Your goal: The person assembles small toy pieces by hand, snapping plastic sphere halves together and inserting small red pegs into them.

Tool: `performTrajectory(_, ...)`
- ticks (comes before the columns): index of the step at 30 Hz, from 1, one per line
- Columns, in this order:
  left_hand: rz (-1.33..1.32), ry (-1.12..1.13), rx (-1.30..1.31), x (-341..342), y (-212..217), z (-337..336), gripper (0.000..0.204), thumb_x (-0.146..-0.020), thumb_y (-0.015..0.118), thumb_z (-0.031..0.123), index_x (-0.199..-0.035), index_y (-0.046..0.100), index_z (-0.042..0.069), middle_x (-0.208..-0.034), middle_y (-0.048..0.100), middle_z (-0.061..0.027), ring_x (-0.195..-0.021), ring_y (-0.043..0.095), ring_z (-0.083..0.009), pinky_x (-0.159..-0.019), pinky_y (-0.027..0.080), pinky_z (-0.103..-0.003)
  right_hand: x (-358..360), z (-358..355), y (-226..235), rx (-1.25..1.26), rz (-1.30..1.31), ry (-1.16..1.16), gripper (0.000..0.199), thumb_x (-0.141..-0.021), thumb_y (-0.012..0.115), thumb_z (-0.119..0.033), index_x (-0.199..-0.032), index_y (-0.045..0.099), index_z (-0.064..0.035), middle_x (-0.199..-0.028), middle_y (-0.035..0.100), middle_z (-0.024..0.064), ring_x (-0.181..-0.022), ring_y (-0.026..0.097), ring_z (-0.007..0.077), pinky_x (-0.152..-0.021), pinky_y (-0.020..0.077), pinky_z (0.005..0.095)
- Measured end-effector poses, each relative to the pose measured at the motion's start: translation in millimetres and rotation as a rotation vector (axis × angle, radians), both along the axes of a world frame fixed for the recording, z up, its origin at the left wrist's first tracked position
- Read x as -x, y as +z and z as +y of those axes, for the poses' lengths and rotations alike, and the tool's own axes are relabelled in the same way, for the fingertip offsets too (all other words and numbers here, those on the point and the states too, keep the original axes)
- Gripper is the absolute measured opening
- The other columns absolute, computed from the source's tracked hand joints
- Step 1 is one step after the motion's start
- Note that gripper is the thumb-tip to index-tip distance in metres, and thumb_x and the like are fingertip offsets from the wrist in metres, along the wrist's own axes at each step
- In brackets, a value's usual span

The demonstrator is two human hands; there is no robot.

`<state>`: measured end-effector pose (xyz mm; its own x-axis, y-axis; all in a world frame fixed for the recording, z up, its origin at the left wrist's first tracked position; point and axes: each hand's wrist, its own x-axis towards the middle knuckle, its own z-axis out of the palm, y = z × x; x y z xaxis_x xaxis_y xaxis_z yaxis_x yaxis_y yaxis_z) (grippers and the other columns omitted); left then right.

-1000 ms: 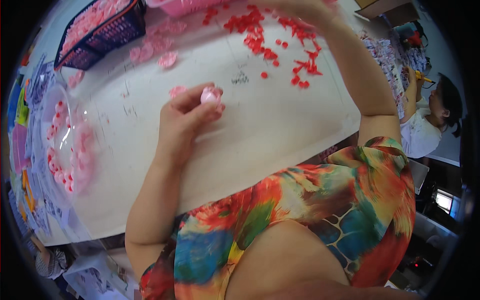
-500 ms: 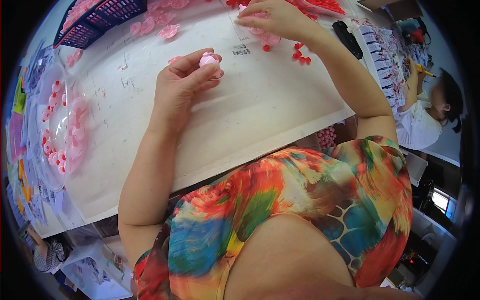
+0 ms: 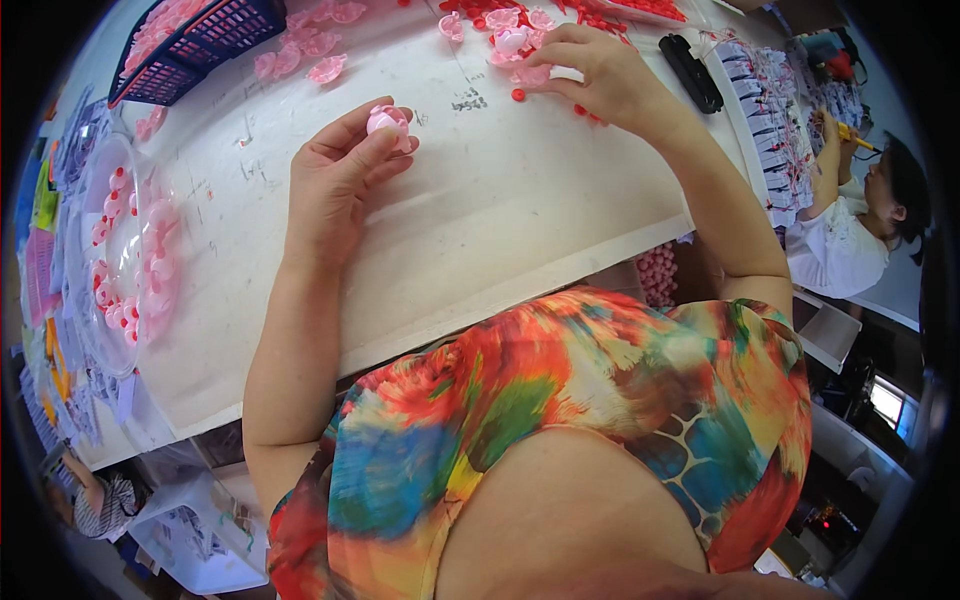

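Observation:
My left hand (image 3: pixel 338 172) is closed around a small rounded pink plastic piece (image 3: pixel 388 124), pinched between thumb and fingers above the white tabletop. Farther off to the right, my right hand (image 3: pixel 612 82) has its fingers spread and bent, with the tips beside a loose heap of pink plastic pieces (image 3: pixel 509 41). Nothing shows clearly between those fingers. A small red part (image 3: pixel 518 95) lies just below the heap, and a few more red bits are partly covered by the right hand.
A dark blue basket (image 3: pixel 212 45) of pink pieces stands at the far left, with loose pink shells (image 3: pixel 326 69) beside it. A clear tub (image 3: pixel 118 335) holds red-and-pink parts. A black elongated object (image 3: pixel 690 74) lies at right, near wired white units (image 3: pixel 768 130) and a co-worker (image 3: pixel 840 245).
My left hand has shifted slightly left with the pink piece. My right hand has moved a little right and nearer, uncovering more of the pink heap, and its fingers have spread.

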<state>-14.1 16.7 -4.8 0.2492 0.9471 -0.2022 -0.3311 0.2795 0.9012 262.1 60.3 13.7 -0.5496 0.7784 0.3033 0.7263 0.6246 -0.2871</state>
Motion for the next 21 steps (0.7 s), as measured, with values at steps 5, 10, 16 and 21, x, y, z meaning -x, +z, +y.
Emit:
performTrajectory(5,0.002,0.013,-0.006,1,-1,0,0.036,-0.077,0.062,0.010,-0.108,0.052,-0.004,-0.100,0.058,-0.0130,-0.082,0.060,-0.0171,-0.073,0.050,-0.027,-8,8,-20,-0.243,0.022,0.094,0.015,-0.079,0.060,-0.021,-0.088,0.062,-0.0091,-0.071,0.055,-0.0016,-0.065,0.053,0.0069,-0.053,0.0410,0.0233)
performTrajectory(10,0.029,0.033,-0.010,4,0,-4,0.036,-0.079,0.060,0.012,-0.109,0.051,-0.005,-0.100,0.058,-0.0132,-0.082,0.060,-0.0170,-0.073,0.050,-0.027,0,-6,7,0.846,0.588,-0.182,0.018,-0.080,0.060,-0.020,-0.090,0.060,-0.0053,-0.072,0.051,-0.0043,-0.062,0.044,0.0030,-0.052,0.0361,0.0182)
performTrajectory(16,-0.004,-0.002,-0.024,0,2,-4,0.037,-0.080,0.059,0.014,-0.110,0.049,-0.006,-0.101,0.058,-0.0131,-0.083,0.060,-0.0171,-0.074,0.049,-0.027,23,-24,2,1.226,0.814,-0.122,0.022,-0.080,0.059,-0.022,-0.095,0.059,-0.0058,-0.069,0.049,-0.0065,-0.057,0.041,0.0008,-0.047,0.0320,0.0152)
performTrajectory(21,-0.030,0.031,-0.073,0,13,-12,0.036,-0.080,0.059,0.014,-0.108,0.050,-0.007,-0.099,0.058,-0.0139,-0.083,0.061,-0.0179,-0.074,0.050,-0.028,41,-22,-1,1.201,0.452,-0.088,0.023,-0.079,0.059,-0.027,-0.091,0.062,-0.0073,-0.070,0.054,-0.0061,-0.055,0.040,-0.0005,-0.046,0.0305,0.0148)
